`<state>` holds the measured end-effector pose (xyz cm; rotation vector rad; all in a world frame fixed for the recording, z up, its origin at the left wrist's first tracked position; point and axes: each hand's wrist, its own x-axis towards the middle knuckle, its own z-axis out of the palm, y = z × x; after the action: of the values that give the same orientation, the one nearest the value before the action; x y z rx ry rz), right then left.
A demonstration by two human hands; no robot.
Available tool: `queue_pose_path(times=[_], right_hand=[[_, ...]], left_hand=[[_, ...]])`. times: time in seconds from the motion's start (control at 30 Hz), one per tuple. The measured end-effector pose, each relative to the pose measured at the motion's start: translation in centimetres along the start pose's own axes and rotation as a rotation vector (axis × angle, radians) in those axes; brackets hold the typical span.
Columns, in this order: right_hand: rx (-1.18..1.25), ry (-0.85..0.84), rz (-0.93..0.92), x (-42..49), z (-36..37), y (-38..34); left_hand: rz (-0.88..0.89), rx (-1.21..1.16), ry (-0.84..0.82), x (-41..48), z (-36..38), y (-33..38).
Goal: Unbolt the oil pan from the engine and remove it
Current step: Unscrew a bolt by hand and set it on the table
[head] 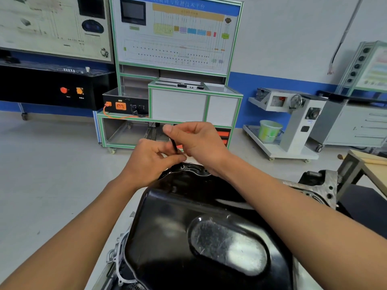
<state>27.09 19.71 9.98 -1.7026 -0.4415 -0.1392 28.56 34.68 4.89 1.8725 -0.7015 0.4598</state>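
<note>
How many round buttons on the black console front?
2: red button on the left, orange button just right of it, both on the black console front. Top panel too blurred to count.

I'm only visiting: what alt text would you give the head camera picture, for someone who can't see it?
A person's left hand and right hand pinch a thin black tool above the far edge of a glossy black oil pan that sits on an engine. Behind them stand diagram panels and a green bucket on a cart.
</note>
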Motion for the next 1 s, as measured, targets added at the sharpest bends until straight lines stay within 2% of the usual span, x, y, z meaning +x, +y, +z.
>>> queue_pose_path(times=[0.03,0.1,0.17,0.37,0.53,0.67,1.0], right_hand=[[-0.104,0.043,-0.102,-0.2,0.4,0.1],[-0.314,0.025,-0.318,-0.5,0.8,0.3],[-0.464,0.012,-0.421,-0.6,0.5,0.5],[-0.600,0.103,-0.296,-0.2,-1.8,1.5],[-0.584,0.121,-0.317,-0.2,-1.4,1.9],[-0.659,0.104,-0.379,-0.3,-1.4,1.8],[-0.815,0.006,-0.464,-0.7,-1.2,1.1]], left_hand=[[-0.005,-0.003,0.026,0.1,0.1,0.0],[-0.009,-0.022,0.055,0.2,0.1,0.0],[0.001,-0.031,0.050,0.3,0.3,0.0],[-0.018,-0.140,0.069,0.2,0.8,0.0],[0.012,-0.168,0.055,0.6,1.1,-0.1],[0.033,-0.209,0.028,0.6,0.9,0.2],[-0.054,-0.113,-0.138,0.3,-0.2,-0.9]])
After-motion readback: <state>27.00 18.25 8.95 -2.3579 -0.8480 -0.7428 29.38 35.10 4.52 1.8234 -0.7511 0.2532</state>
